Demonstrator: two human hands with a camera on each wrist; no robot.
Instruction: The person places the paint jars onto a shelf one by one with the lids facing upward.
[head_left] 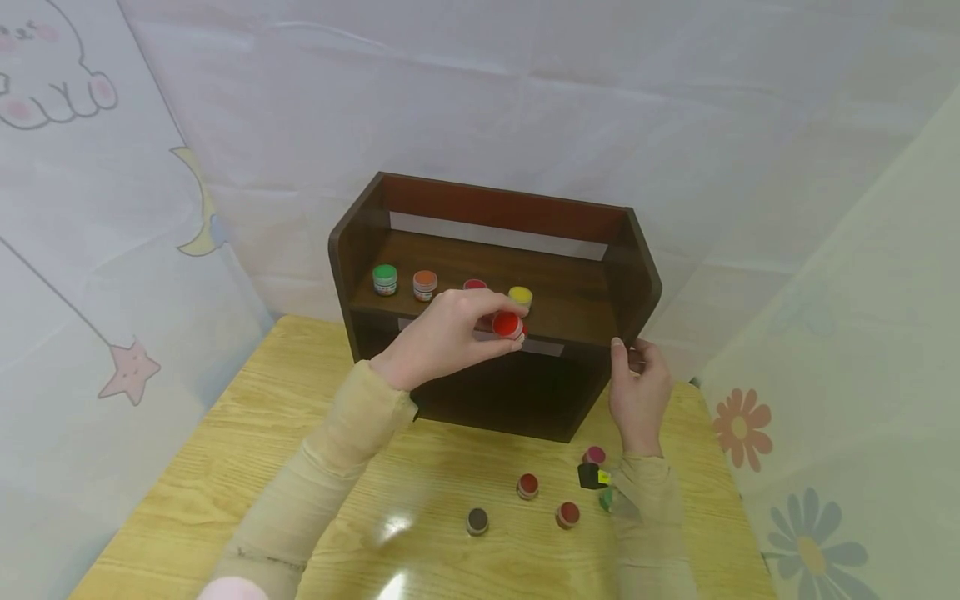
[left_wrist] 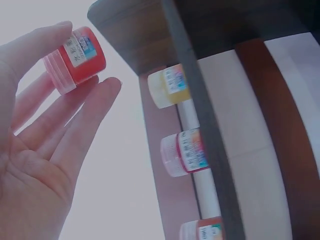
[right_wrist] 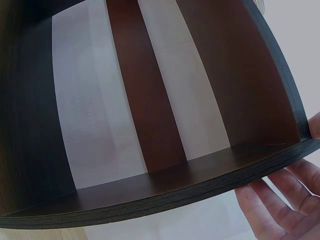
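Note:
My left hand [head_left: 454,335] pinches a small red paint jar [head_left: 507,325] between thumb and fingers, in front of the upper board of a dark wooden shelf [head_left: 558,279]. In the left wrist view the labelled jar [left_wrist: 86,56] is tilted in the fingers. Behind that hand on the board, a yellow paint jar [head_left: 521,297] and a crimson paint jar [head_left: 474,284] stand partly covered. At the shelf's right side my right hand [head_left: 642,398] grips the side panel. The right wrist view shows its fingers [right_wrist: 272,205] along the panel's outer face and the thumb at the front edge.
A green paint jar [head_left: 385,279] and an orange paint jar [head_left: 424,285] stand farther left on the board. On the wooden table [head_left: 225,467] before the shelf lie several more jars, among them a black jar [head_left: 477,522] and a magenta jar [head_left: 595,455].

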